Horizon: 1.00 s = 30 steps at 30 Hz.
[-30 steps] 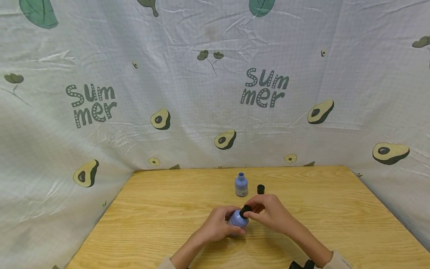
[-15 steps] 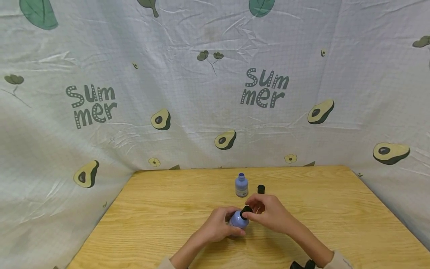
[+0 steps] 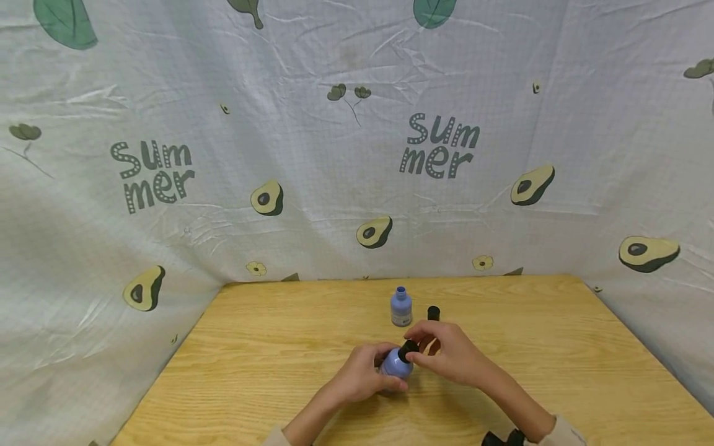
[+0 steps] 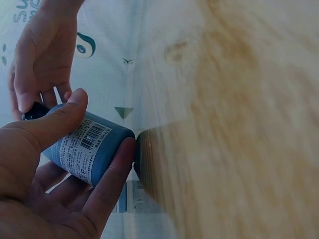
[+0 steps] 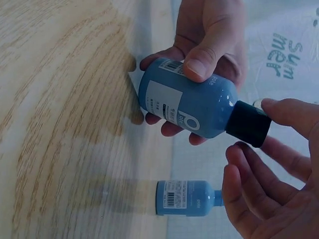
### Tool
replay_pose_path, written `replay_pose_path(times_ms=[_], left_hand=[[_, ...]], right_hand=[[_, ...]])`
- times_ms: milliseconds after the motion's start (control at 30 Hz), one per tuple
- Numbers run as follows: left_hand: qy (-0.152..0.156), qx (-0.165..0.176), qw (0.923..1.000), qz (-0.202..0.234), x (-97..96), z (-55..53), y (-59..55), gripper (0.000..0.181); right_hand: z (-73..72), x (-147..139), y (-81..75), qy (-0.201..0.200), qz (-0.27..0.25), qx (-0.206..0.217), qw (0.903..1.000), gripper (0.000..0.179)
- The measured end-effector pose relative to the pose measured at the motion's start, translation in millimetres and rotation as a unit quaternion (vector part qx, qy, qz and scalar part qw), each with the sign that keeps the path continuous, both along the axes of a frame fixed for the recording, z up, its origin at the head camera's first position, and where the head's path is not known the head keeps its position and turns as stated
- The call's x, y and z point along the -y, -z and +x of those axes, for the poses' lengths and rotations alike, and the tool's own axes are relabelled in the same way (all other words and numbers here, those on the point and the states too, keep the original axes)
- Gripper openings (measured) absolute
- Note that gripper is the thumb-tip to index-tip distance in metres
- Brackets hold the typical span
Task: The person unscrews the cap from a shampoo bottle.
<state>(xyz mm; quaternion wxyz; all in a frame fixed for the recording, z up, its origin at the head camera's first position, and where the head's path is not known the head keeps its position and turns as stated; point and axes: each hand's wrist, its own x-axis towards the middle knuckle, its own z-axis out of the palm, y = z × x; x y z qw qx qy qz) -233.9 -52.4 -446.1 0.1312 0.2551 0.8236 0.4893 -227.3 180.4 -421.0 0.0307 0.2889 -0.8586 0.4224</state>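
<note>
My left hand [image 3: 365, 375] grips a blue bottle [image 3: 396, 365] by its body, tilted with its neck to the upper right. Fingers wrap the labelled side in the left wrist view, where a barcode shows on the bottle [image 4: 92, 142]. At the neck sits a black cap [image 3: 408, 350], which my right hand [image 3: 449, 354] pinches between thumb and fingers. Seen from the right wrist, the cap [image 5: 248, 124] covers the bottle's mouth. Whether it is screwed tight I cannot tell.
A second blue bottle [image 3: 401, 308] stands upright and uncapped behind the hands. To its right a black cap [image 3: 433, 313] stands on the wooden table [image 3: 268, 347], partly hidden by the right hand. A printed cloth [image 3: 312, 155] hangs behind the table.
The right hand's fingers have shifted slightly around the cap. The left hand and the bottle in it hold nearly the same place; the standing bottle has not moved.
</note>
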Motion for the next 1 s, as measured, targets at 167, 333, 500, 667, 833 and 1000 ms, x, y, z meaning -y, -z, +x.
replay_pose_path(times_ms=[167, 333, 500, 667, 833, 1000], left_hand=[[0.0, 0.004, 1.0, 0.0, 1.6, -0.5, -0.4, 0.047], [-0.001, 0.008, 1.0, 0.0, 1.2, -0.2, -1.5, 0.049], [-0.005, 0.004, 1.0, -0.002, 0.5, -0.3, -1.4, 0.049], [-0.007, -0.001, 1.0, -0.004, 0.0, 0.4, -0.5, 0.047], [-0.01, 0.0, 0.9999, -0.007, 0.2, -0.1, -0.9, 0.047], [-0.008, 0.002, 0.9999, -0.007, 0.7, -0.7, -1.2, 0.047]], right_hand=[[-1.6, 1.1, -0.3, 0.017, 0.005, 0.005, 0.9998, 0.029], [-1.9, 0.8, -0.2, 0.016, 0.011, 0.012, 0.9997, 0.026], [-1.4, -0.9, -2.2, -0.008, 0.014, 0.017, 0.9997, 0.025], [0.5, -2.4, -3.0, -0.031, 0.006, 0.013, 0.9994, 0.025], [0.5, -1.8, -3.5, -0.019, 0.009, 0.012, 0.9997, 0.035], [-0.3, -0.2, -2.5, 0.007, 0.012, 0.018, 0.9997, 0.037]])
